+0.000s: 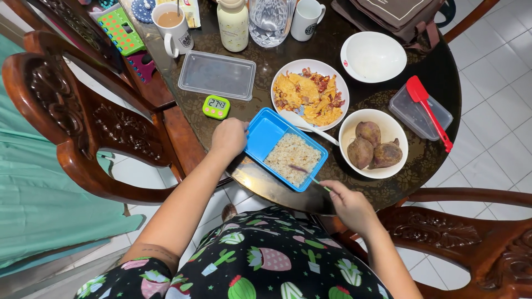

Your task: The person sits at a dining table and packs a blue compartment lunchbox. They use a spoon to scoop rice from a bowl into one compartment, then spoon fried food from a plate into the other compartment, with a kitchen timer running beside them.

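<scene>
While the left hand (229, 137) grips the blue box (260, 130), the right hand (349, 205) holds a utensil (305, 173) in its rice (292, 158); half the box is bare, and the sweet potatoes (372, 147) sit untouched.

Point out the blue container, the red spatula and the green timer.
Blue container (265, 130): head view, on its bare blue floor beside the rice.
Red spatula (417, 89): head view, on its flat red blade.
Green timer (216, 107): head view, on its front face.
</scene>
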